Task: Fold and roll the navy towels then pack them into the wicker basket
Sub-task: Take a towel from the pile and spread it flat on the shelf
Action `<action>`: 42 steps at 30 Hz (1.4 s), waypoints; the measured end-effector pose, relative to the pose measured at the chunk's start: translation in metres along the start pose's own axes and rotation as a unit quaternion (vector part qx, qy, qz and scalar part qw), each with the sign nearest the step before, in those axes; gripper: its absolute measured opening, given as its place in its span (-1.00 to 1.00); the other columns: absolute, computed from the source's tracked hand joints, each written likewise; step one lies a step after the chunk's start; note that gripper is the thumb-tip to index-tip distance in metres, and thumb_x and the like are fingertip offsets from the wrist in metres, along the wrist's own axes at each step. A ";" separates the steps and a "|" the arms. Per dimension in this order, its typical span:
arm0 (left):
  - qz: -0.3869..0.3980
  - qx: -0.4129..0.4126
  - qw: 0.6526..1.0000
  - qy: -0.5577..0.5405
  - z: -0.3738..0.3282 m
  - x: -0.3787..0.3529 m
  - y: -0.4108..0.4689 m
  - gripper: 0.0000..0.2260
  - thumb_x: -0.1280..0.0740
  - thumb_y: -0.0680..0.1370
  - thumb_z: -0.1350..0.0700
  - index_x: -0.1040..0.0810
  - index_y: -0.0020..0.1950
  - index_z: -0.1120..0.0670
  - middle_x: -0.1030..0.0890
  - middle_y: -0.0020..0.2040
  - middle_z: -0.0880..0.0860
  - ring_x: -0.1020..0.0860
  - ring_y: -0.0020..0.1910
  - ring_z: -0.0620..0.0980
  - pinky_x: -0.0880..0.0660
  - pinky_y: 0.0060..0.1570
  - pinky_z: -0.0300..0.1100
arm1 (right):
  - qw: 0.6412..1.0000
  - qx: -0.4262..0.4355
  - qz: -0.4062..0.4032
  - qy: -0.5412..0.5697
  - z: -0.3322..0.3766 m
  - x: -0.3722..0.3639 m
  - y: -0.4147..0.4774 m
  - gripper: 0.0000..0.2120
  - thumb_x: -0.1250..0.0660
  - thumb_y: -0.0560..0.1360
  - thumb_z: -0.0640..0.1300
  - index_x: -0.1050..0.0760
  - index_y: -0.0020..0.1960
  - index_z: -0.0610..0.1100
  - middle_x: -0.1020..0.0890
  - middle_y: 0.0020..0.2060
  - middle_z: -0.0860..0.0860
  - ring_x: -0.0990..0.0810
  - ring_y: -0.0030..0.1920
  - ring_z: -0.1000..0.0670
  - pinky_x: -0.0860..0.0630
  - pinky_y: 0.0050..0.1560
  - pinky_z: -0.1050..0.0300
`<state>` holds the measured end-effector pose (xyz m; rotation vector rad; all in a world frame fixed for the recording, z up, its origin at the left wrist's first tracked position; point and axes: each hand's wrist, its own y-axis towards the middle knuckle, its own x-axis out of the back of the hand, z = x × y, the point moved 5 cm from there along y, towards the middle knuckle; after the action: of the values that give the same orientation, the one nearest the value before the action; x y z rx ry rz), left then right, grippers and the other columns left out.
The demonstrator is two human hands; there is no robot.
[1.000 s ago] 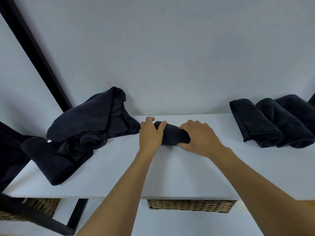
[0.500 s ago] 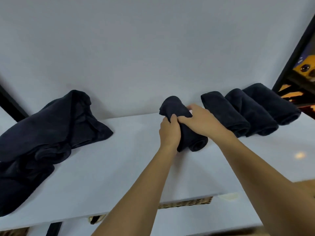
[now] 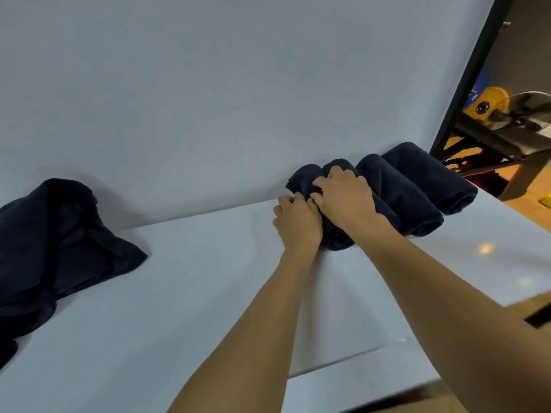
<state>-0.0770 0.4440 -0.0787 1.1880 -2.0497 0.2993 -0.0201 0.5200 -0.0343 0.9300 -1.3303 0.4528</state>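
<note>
The left hand and right hand both clasp the rolled navy terry towel at the white counter's back right, touching three other rolled navy towels. If the hands let go loosely, its outer flap could spring open and unroll.

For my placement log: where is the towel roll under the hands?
Head view, right of centre: the held roll lies on the white table by the wall, leftmost in the row, touching the neighbouring roll.
</note>
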 end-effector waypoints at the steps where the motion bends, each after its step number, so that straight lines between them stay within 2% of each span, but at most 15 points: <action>1: -0.007 -0.024 0.998 0.063 0.002 -0.001 -0.003 -0.74 -0.05 0.67 0.06 -0.48 0.03 0.16 -0.47 0.14 0.13 -0.43 0.10 0.14 -0.35 0.05 -0.04 | 1.000 0.005 0.000 -0.005 0.001 -0.001 -0.001 -0.68 -0.14 0.62 0.08 -0.49 0.24 -0.04 -0.49 0.17 -0.09 -0.47 0.14 -0.13 -0.35 0.03 -0.01; 3: 0.008 -0.060 0.989 0.133 0.009 -0.001 -0.011 -0.66 0.00 0.68 0.01 -0.52 0.11 0.15 -0.50 0.17 0.12 -0.39 0.15 0.14 -0.27 0.08 -0.02 | 1.000 0.010 -0.001 -0.016 0.003 -0.001 -0.002 -0.67 -0.12 0.62 0.08 -0.50 0.24 -0.05 -0.50 0.17 -0.09 -0.47 0.14 -0.13 -0.35 0.05 -0.03; 8: 0.063 -0.085 0.974 0.202 0.022 0.013 -0.027 -0.50 0.04 0.68 -0.10 -0.63 0.05 0.13 -0.53 0.15 0.12 -0.40 0.20 0.17 -0.26 0.15 0.04 | 0.998 -0.015 0.026 -0.057 0.013 0.007 0.000 -0.66 -0.18 0.60 0.03 -0.41 0.32 -0.07 -0.45 0.27 -0.13 -0.41 0.27 -0.18 -0.34 0.19 -0.09; 12: 0.134 -0.075 0.978 0.145 0.028 0.035 -0.025 -0.54 -0.02 0.67 -0.13 -0.52 -0.20 0.13 -0.57 0.02 0.14 -0.48 0.08 0.18 -0.36 0.16 0.10 | 0.996 -0.060 0.021 -0.063 0.036 0.023 0.000 -0.59 -0.24 0.54 -0.15 -0.35 0.38 -0.13 -0.41 0.28 -0.18 -0.39 0.29 -0.24 -0.34 0.25 -0.15; 14: 0.152 -0.072 0.978 0.120 0.034 0.052 -0.023 -0.54 -0.05 0.66 -0.13 -0.56 -0.13 0.14 -0.61 -0.02 0.11 -0.53 0.04 0.16 -0.39 0.15 0.09 | 0.998 -0.050 0.014 -0.042 0.059 0.030 0.002 -0.60 -0.25 0.52 -0.20 -0.36 0.35 -0.15 -0.43 0.24 -0.18 -0.41 0.26 -0.24 -0.35 0.23 -0.15; 16: 0.137 -0.065 0.982 0.113 0.045 0.081 -0.019 -0.63 -0.11 0.65 -0.09 -0.59 -0.02 0.11 -0.62 -0.01 0.06 -0.54 0.05 0.12 -0.41 0.12 0.05 | 1.000 -0.021 0.015 -0.003 0.092 0.035 0.004 -0.63 -0.24 0.51 -0.22 -0.38 0.32 -0.13 -0.45 0.20 -0.16 -0.44 0.21 -0.22 -0.36 0.16 -0.11; 18: 0.109 -0.049 0.986 0.116 0.065 0.118 -0.015 -0.77 -0.17 0.63 0.00 -0.51 -0.10 0.09 -0.57 -0.08 0.03 -0.55 0.03 0.13 -0.43 0.09 0.02 | 0.998 0.021 0.009 0.061 0.134 0.038 0.002 -0.67 -0.22 0.55 -0.19 -0.41 0.32 -0.09 -0.47 0.18 -0.13 -0.47 0.16 -0.18 -0.35 0.07 -0.04; 20: 0.062 -0.036 0.982 0.174 0.091 0.162 -0.012 -0.83 -0.20 0.60 0.06 -0.49 -0.12 0.08 -0.54 -0.11 0.03 -0.55 0.03 0.14 -0.42 0.03 -0.01 | 0.984 0.063 0.018 0.164 0.181 0.041 -0.004 -0.70 -0.20 0.59 -0.15 -0.45 0.31 -0.06 -0.49 0.19 -0.10 -0.50 0.16 -0.15 -0.38 0.09 -0.03; 23: -0.054 -0.020 0.943 0.327 0.139 0.235 -0.015 -0.79 -0.25 0.59 0.04 -0.58 0.17 0.05 -0.57 0.07 0.07 -0.50 0.12 0.13 -0.36 0.07 -0.02 | 0.948 0.142 0.046 0.281 0.254 0.046 -0.019 -0.69 -0.20 0.59 -0.13 -0.48 0.31 -0.03 -0.53 0.19 -0.06 -0.54 0.15 -0.11 -0.45 0.13 -0.01; 25: -0.126 0.006 0.908 0.399 0.170 0.282 -0.025 -0.73 -0.28 0.57 -0.02 -0.54 0.22 0.06 -0.54 0.13 0.10 -0.46 0.13 0.13 -0.33 0.09 0.00 | 0.923 0.202 0.053 0.323 0.303 0.052 -0.030 -0.70 -0.21 0.57 -0.17 -0.50 0.27 -0.02 -0.55 0.13 -0.03 -0.56 0.09 -0.09 -0.50 0.06 0.01; 28: -0.148 0.060 0.880 0.447 0.213 0.326 -0.044 -0.68 -0.30 0.54 -0.05 -0.47 0.20 0.10 -0.52 0.15 0.14 -0.44 0.15 0.18 -0.32 0.12 0.06 | 0.897 0.268 0.074 0.344 0.365 0.056 -0.043 -0.67 -0.21 0.55 -0.20 -0.47 0.29 0.00 -0.55 0.07 -0.01 -0.55 0.01 -0.06 -0.54 -0.02 -0.01; 32: -0.147 0.046 0.857 0.492 0.234 0.332 -0.055 -0.82 -0.27 0.56 0.09 -0.52 0.10 0.13 -0.53 0.09 0.14 -0.46 0.09 0.17 -0.33 0.11 0.05 | 0.909 0.284 0.094 0.289 0.411 0.040 -0.053 -0.80 -0.23 0.55 -0.17 -0.45 0.17 -0.13 -0.52 0.01 -0.07 -0.54 0.01 -0.14 -0.46 -0.11 0.02; 38: -0.149 -0.033 0.902 0.405 0.233 0.359 -0.043 -0.84 -0.24 0.57 0.21 -0.58 0.05 0.21 -0.57 -0.07 0.18 -0.47 -0.08 0.17 -0.27 -0.11 -0.06 | 0.913 0.298 -0.005 0.278 0.422 0.050 -0.045 -0.46 -0.32 0.51 -0.19 -0.29 0.45 0.00 -0.33 0.41 -0.04 -0.38 0.27 -0.16 -0.40 0.19 -0.05; 40: -0.167 -0.047 0.915 0.364 0.229 0.368 -0.042 -0.84 -0.25 0.56 0.19 -0.60 -0.03 0.21 -0.58 -0.15 0.16 -0.51 -0.16 0.16 -0.33 -0.18 -0.04 | 0.912 0.302 0.009 0.276 0.426 0.054 -0.038 -0.52 -0.28 0.53 -0.18 -0.34 0.42 0.00 -0.27 0.47 -0.05 -0.33 0.32 -0.18 -0.35 0.24 -0.09; 42: -0.192 -0.035 0.934 0.300 0.226 0.377 -0.045 -0.82 -0.23 0.54 0.18 -0.60 -0.15 0.20 -0.58 -0.26 0.12 -0.54 -0.26 0.13 -0.43 -0.28 -0.01 | 0.914 0.311 0.003 0.262 0.428 0.061 -0.032 -0.73 -0.26 0.55 -0.16 -0.49 0.24 -0.05 -0.35 0.42 -0.04 -0.35 0.30 -0.18 -0.34 0.22 -0.09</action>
<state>-0.2624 0.0543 0.0181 1.2351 -1.2639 0.3435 -0.2472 0.1522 -0.0006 1.2095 -0.6920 1.0882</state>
